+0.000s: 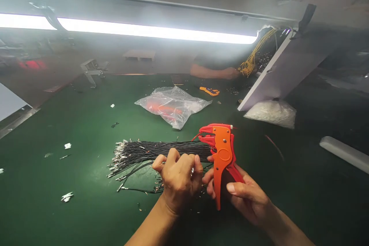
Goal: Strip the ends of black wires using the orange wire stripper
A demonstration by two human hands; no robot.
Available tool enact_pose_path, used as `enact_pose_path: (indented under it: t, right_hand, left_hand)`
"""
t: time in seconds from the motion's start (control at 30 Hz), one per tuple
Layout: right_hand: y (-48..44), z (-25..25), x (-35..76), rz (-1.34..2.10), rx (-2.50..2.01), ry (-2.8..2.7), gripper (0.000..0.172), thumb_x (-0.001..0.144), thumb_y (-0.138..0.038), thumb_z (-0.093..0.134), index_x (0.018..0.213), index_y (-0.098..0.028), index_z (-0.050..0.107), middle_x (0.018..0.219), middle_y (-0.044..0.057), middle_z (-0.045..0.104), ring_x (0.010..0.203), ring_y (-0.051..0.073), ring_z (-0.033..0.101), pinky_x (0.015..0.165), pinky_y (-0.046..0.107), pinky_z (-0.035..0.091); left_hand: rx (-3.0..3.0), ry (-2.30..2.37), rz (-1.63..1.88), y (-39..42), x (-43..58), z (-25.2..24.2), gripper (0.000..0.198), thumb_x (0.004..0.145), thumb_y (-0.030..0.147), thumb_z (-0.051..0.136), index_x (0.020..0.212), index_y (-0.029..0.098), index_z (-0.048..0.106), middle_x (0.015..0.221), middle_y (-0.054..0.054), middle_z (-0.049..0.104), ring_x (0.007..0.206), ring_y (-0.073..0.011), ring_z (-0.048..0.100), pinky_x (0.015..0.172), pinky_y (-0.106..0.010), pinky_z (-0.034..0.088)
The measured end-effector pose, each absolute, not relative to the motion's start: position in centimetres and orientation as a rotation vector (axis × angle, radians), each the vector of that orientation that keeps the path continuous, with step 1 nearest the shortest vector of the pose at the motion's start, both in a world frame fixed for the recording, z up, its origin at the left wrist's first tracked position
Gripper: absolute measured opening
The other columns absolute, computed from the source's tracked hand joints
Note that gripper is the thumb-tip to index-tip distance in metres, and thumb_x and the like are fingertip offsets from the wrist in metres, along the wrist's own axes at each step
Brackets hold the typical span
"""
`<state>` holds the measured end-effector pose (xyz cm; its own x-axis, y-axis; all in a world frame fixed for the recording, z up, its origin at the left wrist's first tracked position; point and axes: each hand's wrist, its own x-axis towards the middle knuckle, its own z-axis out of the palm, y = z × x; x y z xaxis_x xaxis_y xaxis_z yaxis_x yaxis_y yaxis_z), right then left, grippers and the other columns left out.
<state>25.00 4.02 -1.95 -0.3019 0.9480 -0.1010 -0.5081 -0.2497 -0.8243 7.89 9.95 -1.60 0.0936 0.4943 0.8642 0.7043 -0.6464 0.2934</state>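
Observation:
My right hand (248, 196) is wrapped round the handles of an orange and red wire stripper (223, 153), held upright with its jaws pointing left. Just to its left, my left hand (180, 173) is closed with curled fingers; a silvery wire terminal shows between them, and most of that wire (192, 171) is hidden. Behind my left hand lies a thick bundle of black wires (161, 150), with silvery terminals at its left end. The bundle's right end reaches behind the stripper. A few loose black wires (138, 190) stick out below the bundle.
On the green table (86, 169) lie a clear plastic bag (175, 105) with something orange inside, a yellow tool (210, 91), a bag of white parts (271, 113) and white scraps (67, 197). A slanted white panel (268, 69) stands right. Another person's arm (213, 71) is across the table.

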Motion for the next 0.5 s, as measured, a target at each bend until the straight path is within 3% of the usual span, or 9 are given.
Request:
enact_pose_path:
  t: [0.17,0.3,0.37,0.5]
  right_hand:
    - [3.6,-2.6,23.8,1.806,-0.703,-0.809,0.038,0.091,-0.028,0.064,0.128,-0.023,0.055,0.091,0.006,0.072,0.083,0.023,0.068,0.075,0.041,0.054]
    - [3.7,-2.3,23.4,1.798,-0.692,-0.803,0.024,0.088,-0.033,0.07,0.106,-0.016,0.066,0.085,0.005,0.069,0.074,0.02,0.066,0.069,0.037,0.057]
    - [3.8,-1.9,23.5,1.818,-0.694,-0.742,0.018,0.088,-0.03,0.069,0.095,-0.013,0.068,0.082,0.006,0.069,0.071,0.019,0.066,0.066,0.04,0.06]
    - [3.9,-1.7,23.6,1.839,-0.738,-0.65,0.013,0.09,-0.021,0.06,0.092,-0.012,0.069,0.082,0.008,0.072,0.067,0.02,0.069,0.058,0.035,0.061]
  left_hand:
    - [-2.125,-1.153,-1.551,10.1,7.1,-0.9,0.027,0.085,0.007,0.057,0.065,0.021,0.047,0.048,0.01,0.046,0.051,-0.0122,0.042,0.07,-0.038,0.018]
    - [-2.124,-1.091,-1.541,9.4,7.0,0.5,0.022,0.081,0.007,0.059,0.067,0.02,0.048,0.047,0.01,0.044,0.053,-0.0129,0.045,0.072,-0.039,0.018]
    - [-2.131,-1.052,-1.538,8.9,6.7,1.3,0.02,0.078,0.006,0.061,0.069,0.02,0.05,0.046,0.01,0.045,0.054,-0.0134,0.046,0.073,-0.039,0.018]
    - [-2.178,-1.024,-1.486,7.4,4.8,2.0,0.019,0.077,0.005,0.062,0.07,0.02,0.052,0.047,0.009,0.05,0.054,-0.0142,0.047,0.075,-0.039,0.022]
